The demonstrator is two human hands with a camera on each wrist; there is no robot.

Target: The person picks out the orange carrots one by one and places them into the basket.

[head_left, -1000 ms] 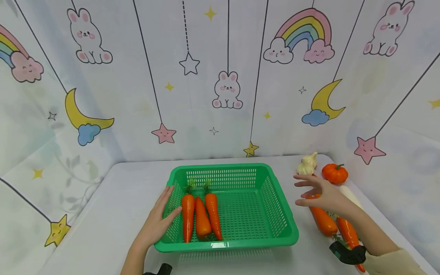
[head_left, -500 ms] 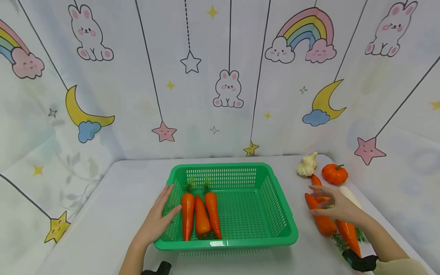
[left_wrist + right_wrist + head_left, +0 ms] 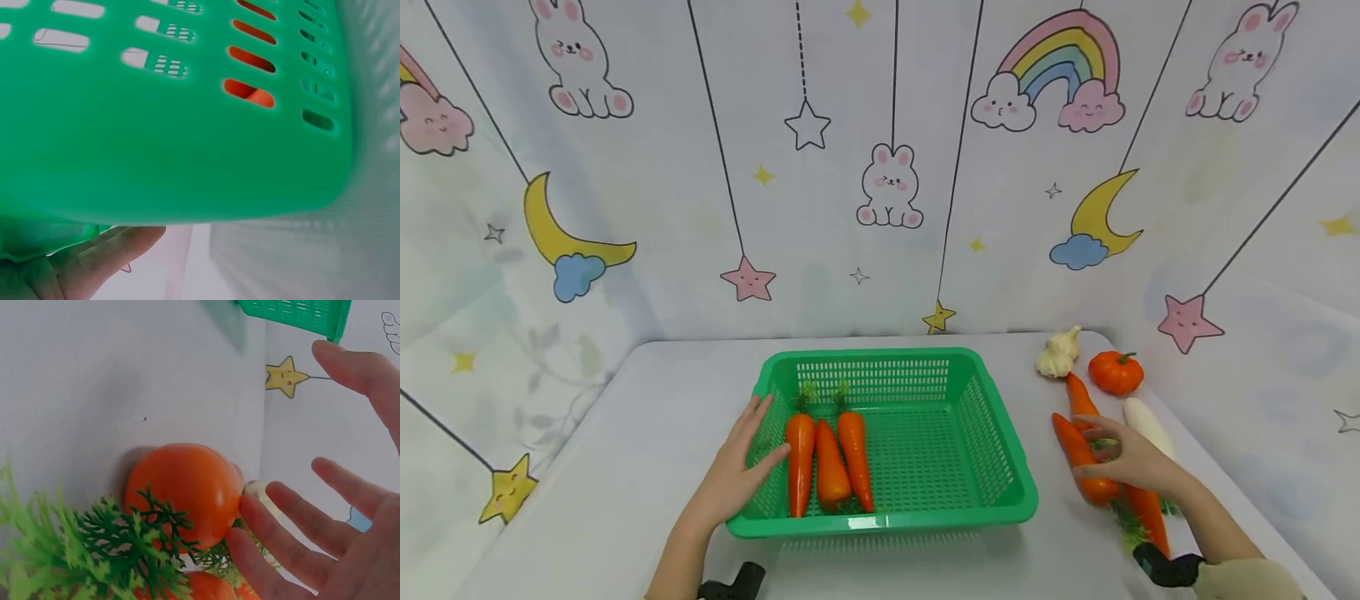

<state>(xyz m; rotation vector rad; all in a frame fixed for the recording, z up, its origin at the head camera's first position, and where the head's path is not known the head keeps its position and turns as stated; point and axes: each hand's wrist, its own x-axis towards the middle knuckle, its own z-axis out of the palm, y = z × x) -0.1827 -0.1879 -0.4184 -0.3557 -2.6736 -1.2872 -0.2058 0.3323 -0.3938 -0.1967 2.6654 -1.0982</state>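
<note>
A green plastic basket (image 3: 917, 522) stands on the white table. Three carrots lie side by side in its left part, among them a long one (image 3: 801, 467). My left hand (image 3: 730, 475) rests on the basket's left rim, fingers fairly straight and the thumb reaching over the inside. At the right, my right hand (image 3: 1131, 460) is over a loose group of carrots, fingers spread around a plump orange carrot (image 3: 1078, 458). In the right wrist view its fingertips are right at the side of that carrot (image 3: 187, 487), while the thumb stands apart.
Another carrot (image 3: 1146, 510) with green leaves lies nearer me, and one more (image 3: 1081, 396) lies behind. Beyond them are garlic (image 3: 1057, 357) and a small orange pumpkin (image 3: 1116, 372). A white radish (image 3: 1150, 425) lies right of my right hand. A patterned cloth (image 3: 820, 208) hangs behind the table.
My right hand has moved down and slightly right from above the carrots to close around the plump carrot. My left hand stays at the basket's rim. The head view has shifted slightly.
</note>
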